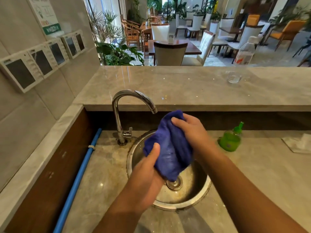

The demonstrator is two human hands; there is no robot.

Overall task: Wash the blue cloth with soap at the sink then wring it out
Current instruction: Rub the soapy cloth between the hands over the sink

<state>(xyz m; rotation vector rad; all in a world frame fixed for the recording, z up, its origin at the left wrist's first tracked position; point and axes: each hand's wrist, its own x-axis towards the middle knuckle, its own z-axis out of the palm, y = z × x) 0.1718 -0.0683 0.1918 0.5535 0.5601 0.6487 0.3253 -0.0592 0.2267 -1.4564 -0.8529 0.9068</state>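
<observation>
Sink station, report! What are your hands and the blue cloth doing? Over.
Left hand and right hand both grip the blue cloth, bunched above the round sink. Green soap bottle stands apart on the counter. Nothing in the way.

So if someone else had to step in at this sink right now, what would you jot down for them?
Hands: left hand grips the blue cloth low down; right hand grips it near the top.
Cloth is bunched above the sink, by the tap; no water visibly running. The green soap bottle stands right of the sink.
Done: cannot tell if soap is on.
Left: finish washing, then wring it out.
</observation>
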